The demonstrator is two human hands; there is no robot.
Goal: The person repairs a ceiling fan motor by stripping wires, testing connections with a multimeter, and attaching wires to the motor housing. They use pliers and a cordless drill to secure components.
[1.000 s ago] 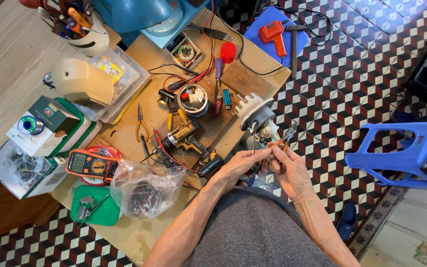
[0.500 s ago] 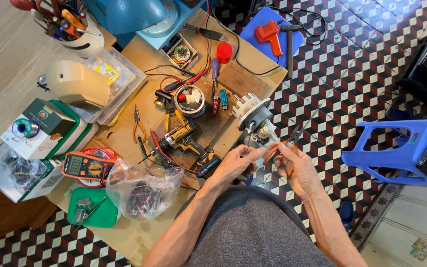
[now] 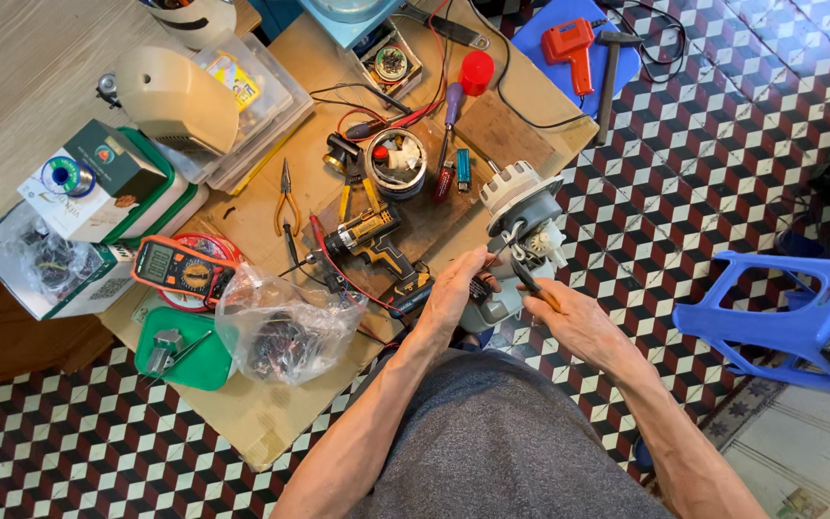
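Note:
A grey and white round motor unit (image 3: 521, 204) stands at the right edge of the cardboard-covered table (image 3: 252, 423). My left hand (image 3: 451, 293) grips its lower white part, fingers closed by a small dark piece. My right hand (image 3: 578, 322) holds a slim dark-handled tool (image 3: 528, 281), probably pliers. Its tip points up at the underside of the motor unit. Both hands meet just below the unit, over the table's edge. A yellow and black cordless drill (image 3: 374, 240) lies just left of my left hand.
A clear plastic bag of parts (image 3: 280, 327), an orange multimeter (image 3: 177, 269) and a green lid (image 3: 199, 363) lie near left. Pliers (image 3: 285, 197), a screwdriver (image 3: 449, 135) and a tin (image 3: 396, 159) crowd the middle. A blue plastic stool (image 3: 790, 317) stands right on the tiled floor.
My right hand has swung the tool from pointing up and to the right to pointing at the motor unit. My left hand has closed in on the unit's base.

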